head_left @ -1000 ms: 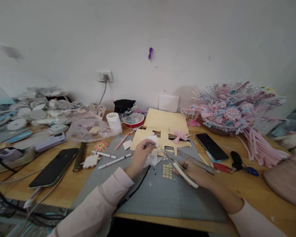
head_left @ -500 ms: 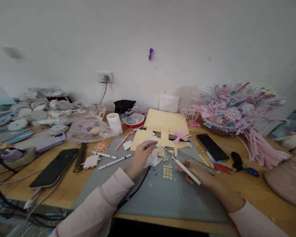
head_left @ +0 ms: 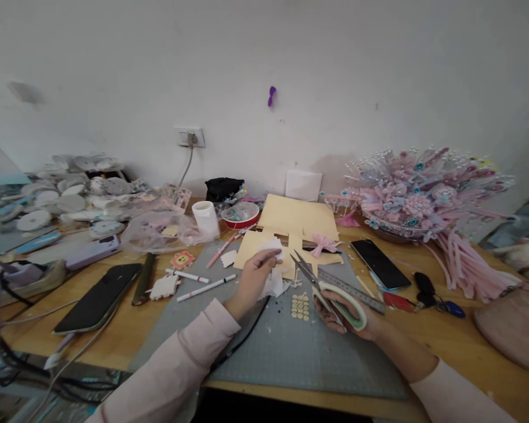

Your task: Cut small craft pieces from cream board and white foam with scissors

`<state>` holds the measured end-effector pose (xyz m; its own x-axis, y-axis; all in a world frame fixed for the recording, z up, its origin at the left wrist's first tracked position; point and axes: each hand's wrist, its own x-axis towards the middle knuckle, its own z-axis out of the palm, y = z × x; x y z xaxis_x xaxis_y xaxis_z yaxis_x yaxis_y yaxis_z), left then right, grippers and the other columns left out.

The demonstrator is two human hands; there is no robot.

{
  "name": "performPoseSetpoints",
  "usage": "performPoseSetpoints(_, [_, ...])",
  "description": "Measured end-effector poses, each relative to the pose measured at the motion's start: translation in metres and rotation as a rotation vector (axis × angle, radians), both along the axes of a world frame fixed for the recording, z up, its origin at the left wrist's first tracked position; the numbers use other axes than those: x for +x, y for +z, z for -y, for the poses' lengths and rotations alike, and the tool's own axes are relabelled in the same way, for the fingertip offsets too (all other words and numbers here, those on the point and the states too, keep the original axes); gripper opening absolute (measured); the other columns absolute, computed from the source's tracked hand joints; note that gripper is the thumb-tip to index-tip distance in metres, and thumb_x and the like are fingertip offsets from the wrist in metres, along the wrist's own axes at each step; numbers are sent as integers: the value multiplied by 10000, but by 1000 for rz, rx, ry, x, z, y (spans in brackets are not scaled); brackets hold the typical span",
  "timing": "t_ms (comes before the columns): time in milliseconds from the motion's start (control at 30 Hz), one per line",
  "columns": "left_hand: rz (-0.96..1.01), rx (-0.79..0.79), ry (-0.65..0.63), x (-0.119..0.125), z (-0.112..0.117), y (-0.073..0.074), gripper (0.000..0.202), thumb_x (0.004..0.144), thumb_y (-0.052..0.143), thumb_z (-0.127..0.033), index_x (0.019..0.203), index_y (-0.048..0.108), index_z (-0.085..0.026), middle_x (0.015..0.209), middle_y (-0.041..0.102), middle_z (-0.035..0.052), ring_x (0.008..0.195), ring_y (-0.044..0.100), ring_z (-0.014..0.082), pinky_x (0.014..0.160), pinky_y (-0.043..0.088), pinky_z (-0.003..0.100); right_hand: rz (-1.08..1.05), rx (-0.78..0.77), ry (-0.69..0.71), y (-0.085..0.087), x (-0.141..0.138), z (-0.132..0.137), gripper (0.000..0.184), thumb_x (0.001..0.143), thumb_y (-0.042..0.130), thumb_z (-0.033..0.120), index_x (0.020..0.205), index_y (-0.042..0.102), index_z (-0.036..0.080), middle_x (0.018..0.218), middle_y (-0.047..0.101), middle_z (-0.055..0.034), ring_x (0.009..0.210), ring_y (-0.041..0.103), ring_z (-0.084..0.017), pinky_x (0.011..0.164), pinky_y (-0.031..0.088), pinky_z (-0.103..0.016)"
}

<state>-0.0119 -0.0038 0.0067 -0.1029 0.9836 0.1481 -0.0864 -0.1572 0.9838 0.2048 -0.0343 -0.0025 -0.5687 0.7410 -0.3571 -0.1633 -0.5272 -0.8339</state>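
My right hand (head_left: 335,311) holds a pair of white-handled scissors (head_left: 309,271), fingers in the loops and blades apart, pointing up and left. My left hand (head_left: 251,281) is pinched on a small piece of white paper (head_left: 271,243), just left of the blade tips. More crumpled white paper (head_left: 277,285) lies by that hand. Below the scissors, a block of small cream round pieces (head_left: 300,306) rests on the grey cutting mat (head_left: 291,358). Behind the hands is cut cream card (head_left: 297,214) with a pink bow (head_left: 322,244) on it.
A metal ruler (head_left: 352,291) lies under the right hand's side. Phones (head_left: 380,263), keys (head_left: 423,288) and a pink beaded headpiece (head_left: 414,202) stand right. Marker pens (head_left: 206,288), a paper roll (head_left: 206,218) and another black phone (head_left: 97,296) lie left.
The scissors have turned in my right hand and their blades have opened; before, they were seen edge-on with blades together. My left hand has stayed in nearly the same place.
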Motion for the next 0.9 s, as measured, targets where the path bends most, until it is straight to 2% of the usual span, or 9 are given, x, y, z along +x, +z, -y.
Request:
performPoseSetpoints(200, [18, 6, -11, -1, -2, -3, 296, 688, 639, -342, 921, 696, -169, 994, 701, 92, 842, 661, 204, 805, 473, 326, 0, 49, 113, -6, -4, 1, 359, 634, 737, 476, 722, 603, 155, 588, 497, 29, 424, 357, -42, 324, 223, -156])
performPoseSetpoints(333, [32, 9, -16, 0, -2, -3, 290, 681, 640, -336, 909, 697, -166, 1003, 699, 93, 829, 659, 198, 805, 475, 324, 18, 86, 101, -6, -6, 2, 392, 643, 716, 516, 717, 612, 146, 579, 494, 21, 424, 361, -48, 323, 230, -165])
performPoseSetpoints(567, [-22, 8, -20, 0, 0, -1, 290, 697, 615, -332, 921, 697, -166, 874, 714, 72, 801, 648, 195, 786, 472, 313, 57, 89, 92, -13, -6, 1, 385, 643, 714, 516, 748, 599, 163, 602, 528, 24, 400, 381, -47, 314, 219, -170])
performPoseSetpoints(733, [-26, 22, -18, 0, 1, -1, 285, 724, 578, -325, 932, 693, -166, 732, 700, 48, 763, 637, 192, 781, 460, 313, 64, 128, 111, -14, -6, 1, 407, 652, 703, 540, 733, 601, 155, 535, 487, 43, 382, 377, -45, 303, 226, -161])
performPoseSetpoints(900, [-29, 17, -58, 0, 2, -1, 292, 722, 570, -310, 947, 684, -165, 711, 689, 40, 759, 627, 190, 783, 448, 312, 102, 146, 116, -11, -8, 3, 435, 664, 687, 563, 735, 606, 142, 508, 471, 49, 379, 389, -44, 307, 253, -153])
